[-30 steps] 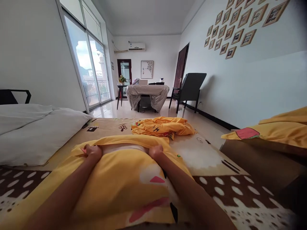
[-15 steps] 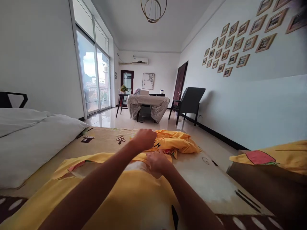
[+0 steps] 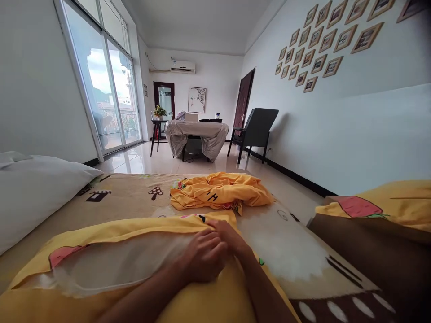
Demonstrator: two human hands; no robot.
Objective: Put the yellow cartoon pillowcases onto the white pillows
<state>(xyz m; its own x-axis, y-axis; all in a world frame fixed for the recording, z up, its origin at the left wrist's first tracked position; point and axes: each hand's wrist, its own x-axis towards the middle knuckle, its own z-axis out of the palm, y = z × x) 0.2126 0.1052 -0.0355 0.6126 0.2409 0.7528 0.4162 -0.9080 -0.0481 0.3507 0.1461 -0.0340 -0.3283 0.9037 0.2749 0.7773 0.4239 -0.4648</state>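
Observation:
A yellow pillowcase [image 3: 134, 224] lies across the bed in front of me, its long opening gaping. Inside the opening a white pillow [image 3: 117, 260] shows. My left hand [image 3: 206, 255] is closed in a fist at the right end of the opening, gripping the pillowcase there; its fingertips are hidden. Just beyond it and partly behind it, my right hand [image 3: 229, 235] pinches the far edge of the same opening. The two hands touch or overlap. A crumpled orange-yellow cloth [image 3: 222, 190] with black letters rests on the bed past my hands.
The bed has a beige patterned blanket [image 3: 128, 197]. A white pillow or quilt [image 3: 43, 193] lies on the left. To the right, yellow cloth [image 3: 397, 204] hangs over a brown piece [image 3: 363, 242]. Farther back stand a covered table [image 3: 195, 128] and a dark chair [image 3: 259, 128].
My left hand has come back from the orange-yellow cloth to the pillowcase beside my right hand. The opening shows wider, with more of the white pillow. The view has shifted.

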